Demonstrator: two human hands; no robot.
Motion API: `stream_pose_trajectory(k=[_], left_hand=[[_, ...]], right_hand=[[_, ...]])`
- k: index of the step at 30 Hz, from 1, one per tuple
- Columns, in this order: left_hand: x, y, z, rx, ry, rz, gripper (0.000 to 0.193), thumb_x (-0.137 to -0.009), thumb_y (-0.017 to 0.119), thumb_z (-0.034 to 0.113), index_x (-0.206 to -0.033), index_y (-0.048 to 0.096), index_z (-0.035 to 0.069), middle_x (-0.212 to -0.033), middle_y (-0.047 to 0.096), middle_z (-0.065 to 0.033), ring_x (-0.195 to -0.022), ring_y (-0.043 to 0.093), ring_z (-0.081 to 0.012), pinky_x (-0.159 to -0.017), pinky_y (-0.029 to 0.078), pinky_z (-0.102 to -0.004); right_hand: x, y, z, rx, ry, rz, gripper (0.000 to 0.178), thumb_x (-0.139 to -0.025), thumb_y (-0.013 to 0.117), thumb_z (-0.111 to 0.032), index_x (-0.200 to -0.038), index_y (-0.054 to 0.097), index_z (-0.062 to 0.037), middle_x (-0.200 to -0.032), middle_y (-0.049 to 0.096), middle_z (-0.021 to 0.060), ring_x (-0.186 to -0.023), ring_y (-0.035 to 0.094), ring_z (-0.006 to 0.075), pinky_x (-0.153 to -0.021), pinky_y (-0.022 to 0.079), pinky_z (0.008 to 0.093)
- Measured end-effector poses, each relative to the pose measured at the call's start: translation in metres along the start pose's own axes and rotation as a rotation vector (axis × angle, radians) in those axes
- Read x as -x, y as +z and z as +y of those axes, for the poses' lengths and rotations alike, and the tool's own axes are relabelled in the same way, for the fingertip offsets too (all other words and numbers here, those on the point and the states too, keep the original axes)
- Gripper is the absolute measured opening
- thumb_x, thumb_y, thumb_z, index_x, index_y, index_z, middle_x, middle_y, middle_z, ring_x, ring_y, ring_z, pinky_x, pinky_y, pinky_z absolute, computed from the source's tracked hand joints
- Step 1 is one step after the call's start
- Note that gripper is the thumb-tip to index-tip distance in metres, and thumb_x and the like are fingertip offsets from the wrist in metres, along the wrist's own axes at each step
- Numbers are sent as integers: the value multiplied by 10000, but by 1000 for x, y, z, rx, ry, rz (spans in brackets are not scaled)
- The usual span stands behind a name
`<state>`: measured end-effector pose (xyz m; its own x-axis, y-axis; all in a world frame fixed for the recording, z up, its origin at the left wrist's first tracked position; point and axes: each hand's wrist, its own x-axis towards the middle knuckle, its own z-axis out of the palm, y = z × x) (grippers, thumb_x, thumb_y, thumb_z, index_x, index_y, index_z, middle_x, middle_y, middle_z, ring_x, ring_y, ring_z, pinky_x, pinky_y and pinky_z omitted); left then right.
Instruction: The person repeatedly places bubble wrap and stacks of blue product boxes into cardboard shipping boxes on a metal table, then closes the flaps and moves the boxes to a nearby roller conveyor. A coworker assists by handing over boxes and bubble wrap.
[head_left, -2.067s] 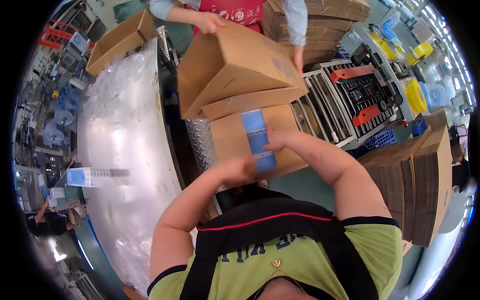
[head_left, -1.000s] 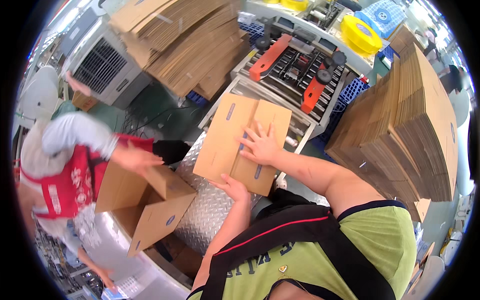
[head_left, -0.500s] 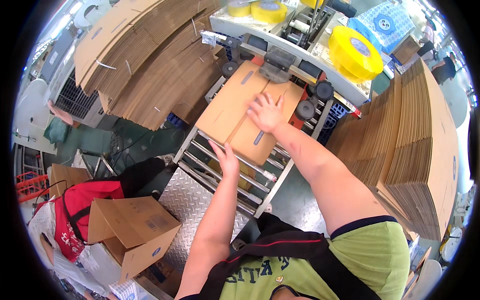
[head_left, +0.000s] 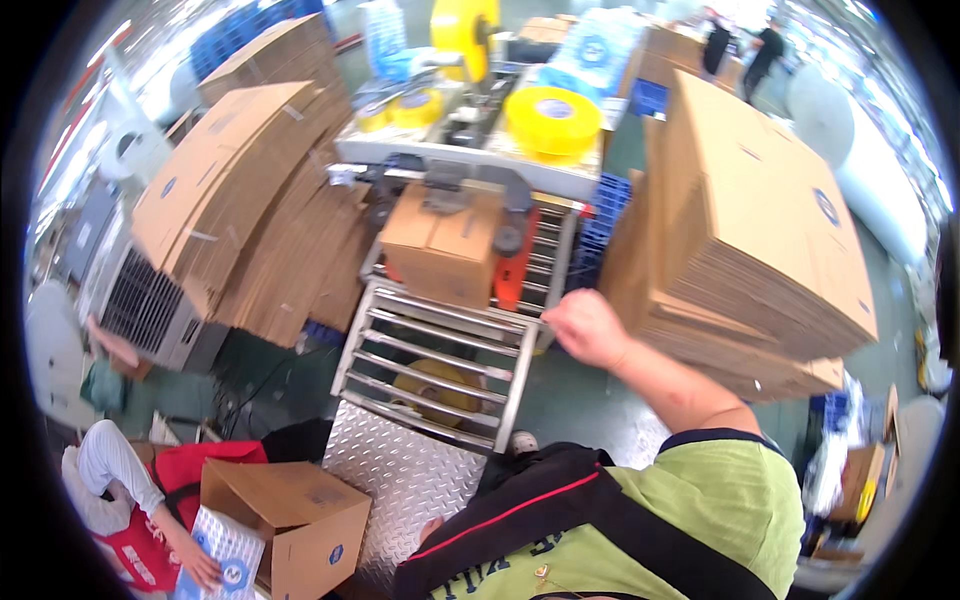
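Note:
A closed brown carton (head_left: 440, 248) sits under the head of the carton-sealing machine (head_left: 455, 185), at the far end of the roller conveyor (head_left: 430, 365). Neither of my hands touches it. My right hand (head_left: 588, 328) is off to the right of the rollers, near the conveyor's right frame; its fingers look curled in a loose fist with nothing visible in them. Of my left hand (head_left: 431, 527) only a small part shows low by my body, above the diamond-plate metal surface (head_left: 400, 455); its fingers are hidden.
Stacks of flat cartons stand left (head_left: 240, 210) and right (head_left: 760, 220) of the conveyor. Yellow tape rolls (head_left: 553, 122) lie on the machine top. At lower left, a co-worker in a red vest (head_left: 150, 550) holds a blue-and-white pack (head_left: 222, 560) beside an open carton (head_left: 310, 530).
The carton has moved away from me, under the sealing head. Both hands have left it: the right went to the right, the left drew back toward my body. The view has shifted.

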<state>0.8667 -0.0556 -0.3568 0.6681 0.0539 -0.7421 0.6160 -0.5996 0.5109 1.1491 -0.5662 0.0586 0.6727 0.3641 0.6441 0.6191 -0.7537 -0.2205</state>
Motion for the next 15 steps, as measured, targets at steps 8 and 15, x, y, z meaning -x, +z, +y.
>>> stream_pose_trajectory(k=[8,15], left_hand=[[65,-80,175,414,358,9,455,-988,519,311,-1353,481,42,-1121,625,-78,-963,606,-165,-709,459,-247],[172,-90,145,161,680,158,569,-921,632,271,-1403,445,33,-1295,576,-171,-1176,554,-303,-1007,418,-414]], right_hand=[[122,-299,46,1046,566,66,632,-805,716,-341,-1316,497,-42,-1300,551,168,-1212,499,371,-1045,390,461],[133,-277,-86,1039,185,61,325,-745,718,-162,-1051,610,-144,-938,619,24,-909,602,225,-783,486,369]])
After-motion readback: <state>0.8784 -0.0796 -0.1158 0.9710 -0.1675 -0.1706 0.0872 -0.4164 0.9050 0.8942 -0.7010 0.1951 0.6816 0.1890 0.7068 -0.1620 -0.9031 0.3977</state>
